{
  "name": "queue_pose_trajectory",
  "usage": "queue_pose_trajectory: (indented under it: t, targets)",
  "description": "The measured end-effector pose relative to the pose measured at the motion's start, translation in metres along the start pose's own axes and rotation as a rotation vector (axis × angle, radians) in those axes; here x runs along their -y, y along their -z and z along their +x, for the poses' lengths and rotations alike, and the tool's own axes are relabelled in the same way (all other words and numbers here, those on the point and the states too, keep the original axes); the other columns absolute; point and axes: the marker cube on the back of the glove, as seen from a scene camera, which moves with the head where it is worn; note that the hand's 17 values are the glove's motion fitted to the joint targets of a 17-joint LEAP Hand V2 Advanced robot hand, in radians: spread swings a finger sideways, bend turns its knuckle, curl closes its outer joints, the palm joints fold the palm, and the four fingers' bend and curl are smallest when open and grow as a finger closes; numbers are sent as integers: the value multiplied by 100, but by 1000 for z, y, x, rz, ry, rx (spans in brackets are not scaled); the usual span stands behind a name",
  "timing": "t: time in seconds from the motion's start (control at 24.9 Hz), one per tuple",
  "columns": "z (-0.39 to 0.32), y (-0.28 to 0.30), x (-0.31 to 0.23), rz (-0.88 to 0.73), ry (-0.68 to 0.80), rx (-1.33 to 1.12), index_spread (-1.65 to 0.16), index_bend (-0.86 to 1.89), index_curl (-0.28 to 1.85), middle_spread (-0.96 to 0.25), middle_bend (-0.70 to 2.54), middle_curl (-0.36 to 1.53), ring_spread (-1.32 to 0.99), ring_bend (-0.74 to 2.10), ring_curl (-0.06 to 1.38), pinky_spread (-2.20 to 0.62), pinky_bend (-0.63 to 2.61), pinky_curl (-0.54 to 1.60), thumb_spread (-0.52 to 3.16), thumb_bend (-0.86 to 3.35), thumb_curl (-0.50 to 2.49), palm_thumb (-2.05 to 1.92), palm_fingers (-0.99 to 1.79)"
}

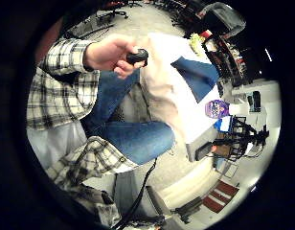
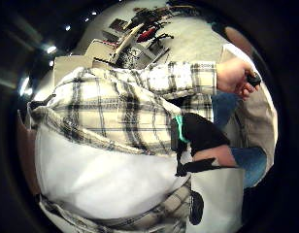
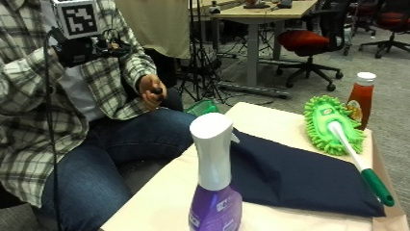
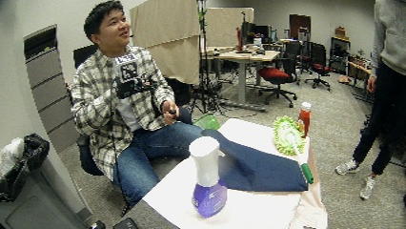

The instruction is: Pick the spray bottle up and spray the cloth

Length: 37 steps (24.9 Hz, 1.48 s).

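A: Spray bottle [image 3: 214, 192]?
B: Upright on the worktop [image 3: 160, 199], near its front edge. Purple body, white spray head. Nothing touches it.

A: Cloth [image 3: 295, 178]?
B: Dark blue, lying flat on the worktop just behind the bottle.

A: Gloved right hand [image 3: 80, 48]?
B: Raised at the person's chest, well apart from the bottle and the cloth. Fingers: cannot tell, they are hidden in the outside view. The little finger side palm view looks out across the person's lap to the worktop, with the bottle small on it.

A: Bare left hand [image 3: 150, 91]?
B: Above the lap, beside the worktop's near corner, pinching a small black object [image 3: 157, 90].

A: Anything else on the worktop?
B: Green fluffy duster [image 3: 330, 125] at the far side, its white and green handle running along the cloth's edge. A red sauce bottle [image 3: 361, 103] with a white cap stands just beyond the duster head.

A: The person?
B: Seated beside the worktop, plaid shirt, blue jeans.
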Motion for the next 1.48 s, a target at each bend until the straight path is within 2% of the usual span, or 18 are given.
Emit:
queue_pose_trajectory:
  t: [0.32,0.6,0.76,1.0,1.48]
  targets:
    - [0,-1,3,-7,-16,21,-29,23,18,-5,27,15,3,32,14,15,18,12,81,28,17,49,39]
    - [21,6,3,-5,-134,1,-33,20,22,-5,26,19,4,32,18,18,17,15,100,24,21,51,38]
    - [40,13,4,27,-254,-1,-34,19,24,-6,26,21,4,32,19,18,17,16,105,22,24,51,37]
    - [92,24,-7,102,-517,-7,-34,17,26,-6,25,24,6,33,21,19,17,18,111,17,27,51,36]
    - [215,51,-43,367,-883,200,-27,14,27,-2,23,28,4,45,27,20,18,22,113,14,34,62,48]
